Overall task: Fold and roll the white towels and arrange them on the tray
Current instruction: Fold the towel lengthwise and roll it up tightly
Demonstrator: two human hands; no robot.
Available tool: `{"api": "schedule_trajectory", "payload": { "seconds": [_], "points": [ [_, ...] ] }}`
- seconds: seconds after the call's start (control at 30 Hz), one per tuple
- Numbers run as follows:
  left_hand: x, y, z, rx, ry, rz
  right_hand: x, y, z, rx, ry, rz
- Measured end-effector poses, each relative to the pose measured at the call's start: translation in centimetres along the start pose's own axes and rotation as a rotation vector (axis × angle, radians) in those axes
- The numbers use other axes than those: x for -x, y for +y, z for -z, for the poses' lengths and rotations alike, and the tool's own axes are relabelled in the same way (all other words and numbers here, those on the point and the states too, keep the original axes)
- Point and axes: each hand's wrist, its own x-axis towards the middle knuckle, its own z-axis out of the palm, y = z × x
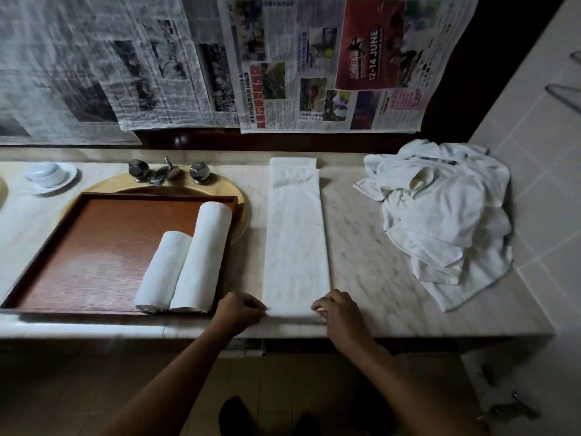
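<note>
On the veined marble desk [361,247]: long flat terry towel strip [295,240], its near end pinched by left hand [240,311] and right hand [338,309], fingers curled. Two cylindrical rolled towels [202,256] on glossy wooden tray [94,247]; crumpled towel heap [440,215] at right.

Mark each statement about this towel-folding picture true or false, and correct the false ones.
1. Two rolled white towels lie side by side on the brown wooden tray. True.
2. The long folded white towel strip lies on the tray. False: it lies on the pale marble counter, to the right of the tray.
3. The left hand and the right hand both grip the strip's near end. True.
4. The heap of crumpled white towels sits left of the tray. False: it sits at the counter's right end.
5. A small white cup sits on a white saucer at the counter's far left. True.
</note>
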Motion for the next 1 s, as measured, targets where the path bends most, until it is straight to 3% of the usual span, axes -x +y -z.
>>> {"api": "schedule_trajectory", "payload": {
  "seconds": [0.17,0.33,0.6,1.0],
  "points": [
    [-0.3,0.2,-0.9,-0.184,0.064,-0.094,1.6,-1.2,-1.5,0.144,0.088,0.130],
    [1.6,-1.0,-3.9,-0.676,0.291,-0.515,2.4,-1.6,-1.8,0.189,0.085,0.150],
    [3.4,-3.2,-7.8,-0.999,0.227,-0.678,2.2,-1.3,-1.6,0.240,0.082,0.211],
    [0.0,-3.8,-3.9,-0.864,-0.085,-0.760,0.8,1.0,-1.8,0.340,0.074,0.319]
  ]
}}
